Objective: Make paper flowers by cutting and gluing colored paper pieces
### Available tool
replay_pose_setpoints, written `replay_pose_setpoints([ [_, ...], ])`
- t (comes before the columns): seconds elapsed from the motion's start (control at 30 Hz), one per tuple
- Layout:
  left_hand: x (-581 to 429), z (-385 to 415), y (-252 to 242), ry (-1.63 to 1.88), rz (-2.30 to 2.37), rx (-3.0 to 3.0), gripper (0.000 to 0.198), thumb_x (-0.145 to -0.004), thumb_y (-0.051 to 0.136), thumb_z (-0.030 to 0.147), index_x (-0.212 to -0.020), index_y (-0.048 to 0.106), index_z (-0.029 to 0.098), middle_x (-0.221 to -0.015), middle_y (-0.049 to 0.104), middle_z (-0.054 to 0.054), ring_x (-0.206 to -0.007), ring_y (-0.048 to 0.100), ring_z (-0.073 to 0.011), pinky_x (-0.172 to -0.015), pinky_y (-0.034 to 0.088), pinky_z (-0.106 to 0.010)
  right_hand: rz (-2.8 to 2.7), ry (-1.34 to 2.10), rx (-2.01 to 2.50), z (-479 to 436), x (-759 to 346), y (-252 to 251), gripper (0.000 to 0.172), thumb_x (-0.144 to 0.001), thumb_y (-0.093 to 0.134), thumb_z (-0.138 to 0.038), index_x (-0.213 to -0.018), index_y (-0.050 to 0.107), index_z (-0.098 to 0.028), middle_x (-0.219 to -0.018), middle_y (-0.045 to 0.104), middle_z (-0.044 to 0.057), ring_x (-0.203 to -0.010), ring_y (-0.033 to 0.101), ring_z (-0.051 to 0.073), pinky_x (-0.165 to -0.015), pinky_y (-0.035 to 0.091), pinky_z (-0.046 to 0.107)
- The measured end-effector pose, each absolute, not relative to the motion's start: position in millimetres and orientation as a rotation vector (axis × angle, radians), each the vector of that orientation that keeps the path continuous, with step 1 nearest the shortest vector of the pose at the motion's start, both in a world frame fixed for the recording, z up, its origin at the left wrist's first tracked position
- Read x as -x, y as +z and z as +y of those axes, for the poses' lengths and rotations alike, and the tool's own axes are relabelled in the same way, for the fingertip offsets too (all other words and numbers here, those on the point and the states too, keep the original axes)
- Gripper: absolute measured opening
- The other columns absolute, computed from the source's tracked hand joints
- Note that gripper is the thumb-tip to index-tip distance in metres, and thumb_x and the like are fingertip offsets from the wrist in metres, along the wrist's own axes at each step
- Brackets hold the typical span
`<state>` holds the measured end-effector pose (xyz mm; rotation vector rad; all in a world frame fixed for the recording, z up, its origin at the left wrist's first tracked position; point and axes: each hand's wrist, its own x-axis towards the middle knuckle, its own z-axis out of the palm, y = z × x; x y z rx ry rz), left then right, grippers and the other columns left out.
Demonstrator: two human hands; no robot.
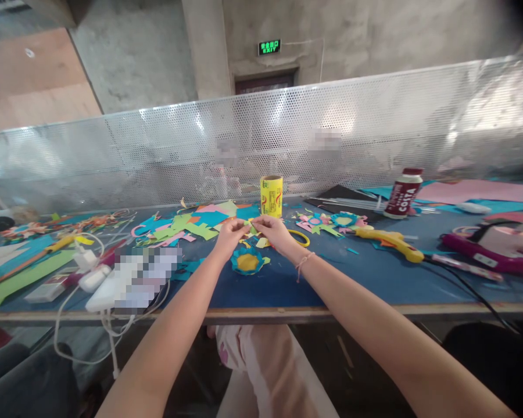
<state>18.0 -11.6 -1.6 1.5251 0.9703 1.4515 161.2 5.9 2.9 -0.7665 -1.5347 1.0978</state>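
Over the middle of the table, my left hand (232, 237) and my right hand (273, 231) meet with fingertips pinched. Between them is a small yellow-green piece of paper (251, 226), partly covered by the fingers. Just below the hands, a paper flower (248, 262) with blue petals and a yellow centre lies flat on the blue tabletop. A yellow ring-shaped handle (304, 238), perhaps of scissors, shows beside my right wrist; the rest is hidden. Behind the hands stands a yellow printed tube (271, 200).
Coloured paper scraps (192, 223) cover the left middle. More paper flowers (344, 219) lie to the right, near a yellow glue gun (392, 242) with a black cord. A Costa bottle (403, 194) stands behind it. White cables hang over the front edge at left. A perforated metal screen (165, 151) closes the back.
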Motion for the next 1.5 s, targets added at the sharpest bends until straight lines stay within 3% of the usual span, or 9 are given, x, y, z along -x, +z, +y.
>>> replay_pose_setpoints([
  [0.47, -18, -14, 1, 1.525, 1.042, -1.551, 0.026, -0.063, 0.066, 0.038, -0.071, 0.057, 0.016, -0.065, 0.057, -0.002, -0.062, 0.055, -0.0122, -0.058, 0.045, -0.023, -1.849, 0.607, 0.778, 6, -162, 2, 0.018, -0.073, 0.054, -0.03, -0.078, 0.067, -0.021, -0.075, 0.064, 0.003, -0.07, 0.055, 0.015, -0.066, 0.043, 0.029],
  [0.7, -20, -16, 3, 1.537, 1.038, -1.534, 0.026, -0.062, 0.067, 0.038, -0.073, 0.057, 0.017, -0.065, 0.057, -0.001, -0.063, 0.055, -0.0119, -0.058, 0.045, -0.022, -1.796, 0.678, 0.767, 12, -162, -3, 0.023, -0.072, 0.055, -0.033, -0.087, 0.067, -0.021, -0.074, 0.064, 0.002, -0.068, 0.055, 0.015, -0.063, 0.044, 0.028],
  [1.1, -20, -15, 3, 1.535, 1.012, -1.503, 0.03, -0.062, 0.067, 0.035, -0.085, 0.056, 0.018, -0.064, 0.054, 0.0, -0.063, 0.055, -0.0125, -0.055, 0.044, -0.022, -1.75, 0.756, 0.781, 6, -161, 2, 0.021, -0.069, 0.057, -0.035, -0.08, 0.067, -0.02, -0.072, 0.063, 0.002, -0.066, 0.054, 0.014, -0.063, 0.043, 0.028],
  [1.5, -21, -19, 6, 1.521, 1.011, -1.507, 0.029, -0.063, 0.066, 0.04, -0.081, 0.059, 0.018, -0.067, 0.057, -0.001, -0.064, 0.055, -0.0123, -0.055, 0.044, -0.022, -1.754, 0.735, 0.754, 1, -162, 7, 0.016, -0.069, 0.055, -0.03, -0.076, 0.066, -0.02, -0.072, 0.063, 0.001, -0.066, 0.053, 0.014, -0.064, 0.041, 0.027],
])
